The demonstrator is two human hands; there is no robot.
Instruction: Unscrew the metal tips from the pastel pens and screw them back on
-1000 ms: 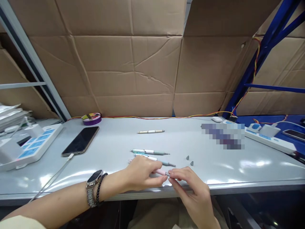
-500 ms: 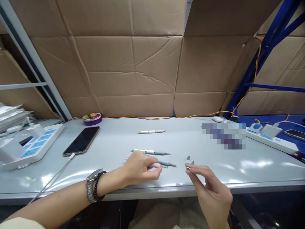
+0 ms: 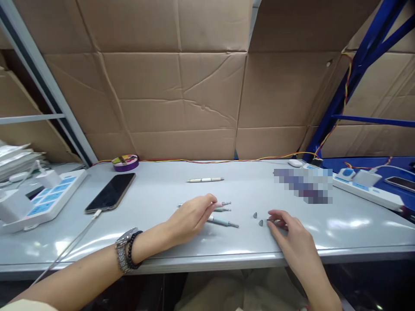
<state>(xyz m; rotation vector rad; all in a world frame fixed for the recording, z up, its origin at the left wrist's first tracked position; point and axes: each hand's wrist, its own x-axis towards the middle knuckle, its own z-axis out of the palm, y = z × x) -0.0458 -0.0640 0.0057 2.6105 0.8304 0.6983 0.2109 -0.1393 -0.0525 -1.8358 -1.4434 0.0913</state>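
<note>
My left hand [image 3: 191,218] is closed around a pink pen [image 3: 223,204], whose bare metal front end sticks out to the right past the fingers. Below that hand lies a pen with a blue-green grip [image 3: 223,222], partly covered by the hand. Another blue-green pen [image 3: 222,210] lies just behind the pink one, mostly hidden. To the right are two small grey cone-shaped pen tips [image 3: 255,215] on the table. Beside them my right hand [image 3: 290,229] is pinched low at the tabletop, a small dark pen tip barely showing at its fingertips.
A white and gold pen [image 3: 205,179] lies farther back. At the left are a phone [image 3: 110,192] on a cable, a tape roll [image 3: 125,163] and a power strip [image 3: 48,201]. A second power strip [image 3: 366,192] stands at the right, by a blurred-out patch. Cardboard [image 3: 207,90] walls the back.
My left hand has lifted the pink pen up and away from the front pen. My right hand has shifted right with the small metal tip and lowered to the table.
</note>
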